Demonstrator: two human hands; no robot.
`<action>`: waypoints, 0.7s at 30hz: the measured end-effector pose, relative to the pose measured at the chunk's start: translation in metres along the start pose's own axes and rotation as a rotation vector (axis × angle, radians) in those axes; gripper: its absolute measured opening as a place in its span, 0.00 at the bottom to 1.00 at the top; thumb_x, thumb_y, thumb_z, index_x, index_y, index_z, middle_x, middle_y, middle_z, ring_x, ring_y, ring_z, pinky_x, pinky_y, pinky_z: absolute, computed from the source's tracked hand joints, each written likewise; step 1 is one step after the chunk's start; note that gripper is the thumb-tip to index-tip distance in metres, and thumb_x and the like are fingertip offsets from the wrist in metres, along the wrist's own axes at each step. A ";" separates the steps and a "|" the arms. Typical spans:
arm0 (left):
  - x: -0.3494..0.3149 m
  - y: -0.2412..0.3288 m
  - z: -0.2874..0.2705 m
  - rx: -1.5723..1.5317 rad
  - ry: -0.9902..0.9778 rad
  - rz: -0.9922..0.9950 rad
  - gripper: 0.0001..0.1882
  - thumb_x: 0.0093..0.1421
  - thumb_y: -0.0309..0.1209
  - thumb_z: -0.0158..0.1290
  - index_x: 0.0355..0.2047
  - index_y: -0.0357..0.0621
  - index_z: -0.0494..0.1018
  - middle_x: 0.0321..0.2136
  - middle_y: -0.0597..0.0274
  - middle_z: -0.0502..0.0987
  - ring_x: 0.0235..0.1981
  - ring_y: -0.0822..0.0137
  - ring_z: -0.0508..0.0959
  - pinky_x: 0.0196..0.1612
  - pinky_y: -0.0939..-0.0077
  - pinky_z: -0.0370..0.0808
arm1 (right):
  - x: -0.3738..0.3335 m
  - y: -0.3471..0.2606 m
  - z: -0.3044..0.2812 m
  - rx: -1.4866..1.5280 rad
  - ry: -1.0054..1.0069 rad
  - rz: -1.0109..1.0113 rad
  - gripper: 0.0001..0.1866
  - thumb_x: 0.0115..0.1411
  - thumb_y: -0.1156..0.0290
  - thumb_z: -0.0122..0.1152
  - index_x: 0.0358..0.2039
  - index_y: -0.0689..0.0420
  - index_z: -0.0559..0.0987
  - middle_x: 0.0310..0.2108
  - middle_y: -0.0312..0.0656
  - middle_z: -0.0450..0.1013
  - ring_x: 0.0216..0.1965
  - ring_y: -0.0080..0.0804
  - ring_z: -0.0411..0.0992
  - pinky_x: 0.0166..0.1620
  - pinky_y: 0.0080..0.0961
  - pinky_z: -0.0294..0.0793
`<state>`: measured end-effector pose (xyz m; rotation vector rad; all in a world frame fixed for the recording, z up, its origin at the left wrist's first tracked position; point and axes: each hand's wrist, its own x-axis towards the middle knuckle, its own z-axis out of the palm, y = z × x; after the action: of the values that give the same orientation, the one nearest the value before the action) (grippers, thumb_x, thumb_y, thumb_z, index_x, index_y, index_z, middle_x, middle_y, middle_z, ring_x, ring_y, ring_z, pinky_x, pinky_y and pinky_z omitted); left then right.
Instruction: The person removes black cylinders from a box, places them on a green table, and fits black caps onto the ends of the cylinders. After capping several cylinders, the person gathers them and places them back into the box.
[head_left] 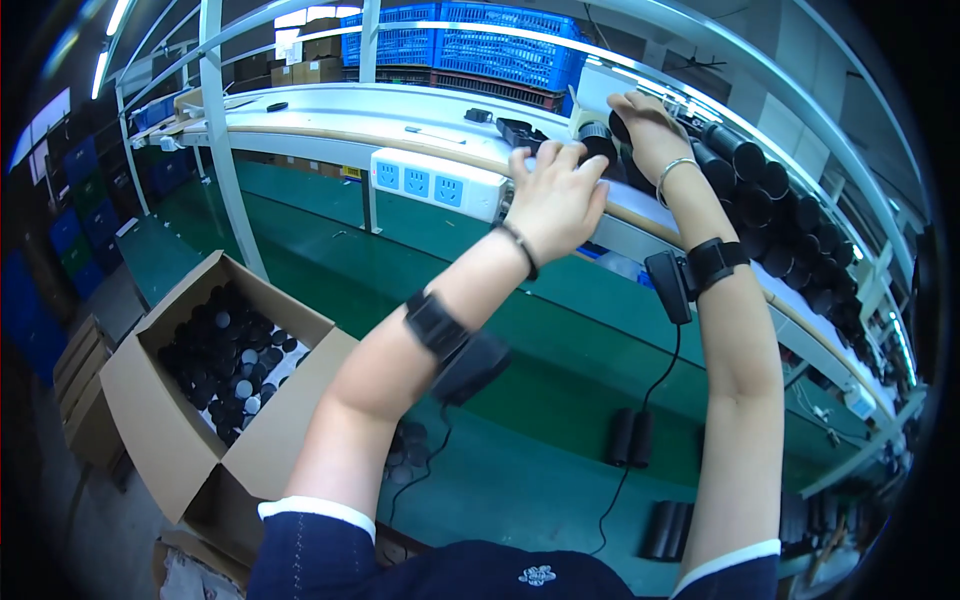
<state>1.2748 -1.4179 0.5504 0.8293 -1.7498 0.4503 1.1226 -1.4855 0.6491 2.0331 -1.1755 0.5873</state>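
Observation:
My left hand (562, 195) reaches over the edge of the white workbench (340, 112). Its fingers are spread and slightly bent, with nothing seen in them. Just beyond its fingertips stands a black ribbed cylinder (598, 142), beside a pale block-like fixture (590, 112). Farther right, my right hand (648, 130) curls its fingers over a dark round piece, apparently a black tube (619, 128), mostly covered by the hand. Black tubes (740, 150) lie stacked in a long pile to the right of that hand. Small black parts (520, 132) rest on the bench left of the fixture.
A white power strip (437, 184) runs along the bench front. At lower left, an open cardboard box (290, 400) contains many small dark discs (225, 350). Cables (655, 385) hang from devices strapped to both forearms. Blue crates (500, 45) stand behind; more black tubes (665, 530) sit below right.

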 end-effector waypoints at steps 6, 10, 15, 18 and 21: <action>0.042 -0.017 0.012 0.304 -0.452 -0.217 0.21 0.65 0.43 0.36 0.40 0.48 0.77 0.48 0.52 0.73 0.54 0.53 0.66 0.56 0.33 0.45 | -0.014 0.016 0.004 -0.026 0.192 -0.122 0.28 0.52 0.84 0.49 0.55 0.50 0.67 0.57 0.44 0.63 0.59 0.41 0.62 0.58 0.33 0.66; 0.053 -0.018 0.013 0.293 -0.483 -0.209 0.22 0.65 0.42 0.36 0.36 0.49 0.79 0.46 0.54 0.75 0.51 0.53 0.68 0.54 0.36 0.48 | -0.072 0.010 -0.049 0.238 0.374 -0.053 0.23 0.51 0.86 0.48 0.47 0.56 0.74 0.49 0.48 0.68 0.52 0.47 0.67 0.55 0.34 0.67; 0.033 -0.006 0.008 0.187 -0.165 -0.097 0.16 0.63 0.42 0.44 0.39 0.48 0.78 0.38 0.57 0.78 0.46 0.57 0.72 0.56 0.52 0.53 | -0.180 -0.002 -0.093 0.451 0.272 -0.032 0.12 0.48 0.84 0.53 0.34 0.62 0.78 0.35 0.50 0.73 0.39 0.48 0.72 0.44 0.34 0.70; -0.003 0.052 -0.032 -0.480 -0.041 -0.047 0.17 0.62 0.40 0.49 0.36 0.37 0.76 0.33 0.55 0.78 0.40 0.62 0.74 0.49 0.67 0.65 | -0.239 -0.011 -0.093 0.535 0.164 0.016 0.10 0.47 0.85 0.53 0.32 0.64 0.77 0.31 0.50 0.73 0.34 0.48 0.72 0.39 0.34 0.71; -0.037 0.161 -0.063 -1.715 -0.302 0.104 0.30 0.67 0.51 0.34 0.37 0.34 0.75 0.36 0.55 0.74 0.38 0.63 0.73 0.46 0.70 0.68 | -0.304 -0.002 -0.090 0.595 0.062 0.085 0.09 0.45 0.82 0.56 0.29 0.62 0.78 0.27 0.47 0.73 0.31 0.45 0.72 0.36 0.33 0.72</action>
<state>1.2065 -1.2546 0.5535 -0.4686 -1.7012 -1.0966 0.9735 -1.2480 0.5010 2.4313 -1.1437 1.1421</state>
